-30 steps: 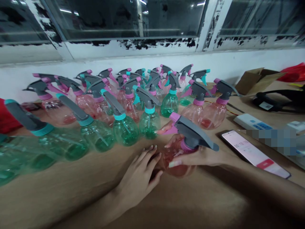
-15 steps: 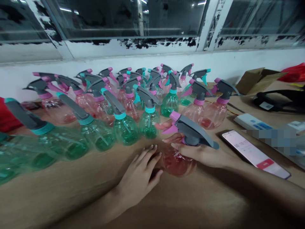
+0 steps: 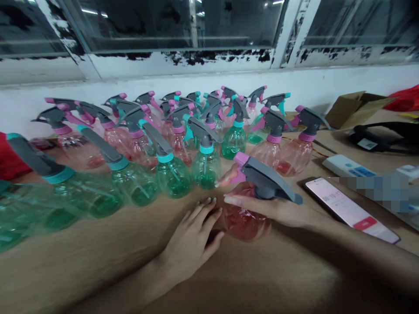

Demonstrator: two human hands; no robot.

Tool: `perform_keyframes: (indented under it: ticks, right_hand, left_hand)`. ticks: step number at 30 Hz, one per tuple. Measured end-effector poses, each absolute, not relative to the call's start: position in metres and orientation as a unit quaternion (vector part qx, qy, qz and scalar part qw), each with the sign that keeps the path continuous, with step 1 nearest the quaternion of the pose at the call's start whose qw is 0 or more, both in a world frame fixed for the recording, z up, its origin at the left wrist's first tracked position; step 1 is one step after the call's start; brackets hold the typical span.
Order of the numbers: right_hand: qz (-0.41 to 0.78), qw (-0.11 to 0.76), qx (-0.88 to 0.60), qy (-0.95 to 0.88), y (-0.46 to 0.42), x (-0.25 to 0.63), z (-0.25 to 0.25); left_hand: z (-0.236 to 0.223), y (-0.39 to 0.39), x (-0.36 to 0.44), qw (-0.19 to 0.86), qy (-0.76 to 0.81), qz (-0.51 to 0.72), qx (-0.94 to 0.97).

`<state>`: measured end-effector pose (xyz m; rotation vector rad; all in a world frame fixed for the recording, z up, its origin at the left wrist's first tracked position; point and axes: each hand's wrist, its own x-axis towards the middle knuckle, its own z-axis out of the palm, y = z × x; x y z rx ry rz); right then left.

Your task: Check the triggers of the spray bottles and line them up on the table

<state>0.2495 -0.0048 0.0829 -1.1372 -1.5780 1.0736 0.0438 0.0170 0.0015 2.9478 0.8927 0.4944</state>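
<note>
My right hand (image 3: 262,205) is wrapped round the neck of a pink spray bottle (image 3: 247,224) with a grey and pink trigger head. The bottle stands upright on the table (image 3: 131,257), its nozzle pointing up and to the left. One finger reaches forward beside the pink trigger. Just left of this bottle, my left hand (image 3: 193,235) lies flat on the tabletop, fingers stretched out and holding nothing. Beyond my hands stands a green spray bottle (image 3: 207,168) with a turquoise collar, and another green spray bottle (image 3: 173,176) is to its left.
Several more pink and green spray bottles fill the table back to the wall. On the right lie a phone (image 3: 352,209) with a lit timer screen, a white device (image 3: 347,168), a black strap-like object (image 3: 386,137) and an open cardboard box (image 3: 353,109). Red plastic (image 3: 13,157) sits far left.
My right thumb has straightened and moved left across the pink bottle's neck, and the index finger by the trigger has bent slightly. My left hand has stayed in place.
</note>
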Motion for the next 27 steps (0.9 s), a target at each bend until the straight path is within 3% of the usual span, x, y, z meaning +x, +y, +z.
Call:
perform_keyframes:
  ticks: [9, 27]
  right_hand:
    - [0.376, 0.514, -0.494, -0.591, -0.005, 0.252, 0.071]
    - [0.385, 0.476, -0.49, -0.621, -0.004, 0.255, 0.073]
  left_hand:
    - [0.001, 0.017, 0.043, 0.01, 0.283, 0.154, 0.947]
    - [0.001, 0.017, 0.044, 0.024, 0.283, 0.162, 0.945]
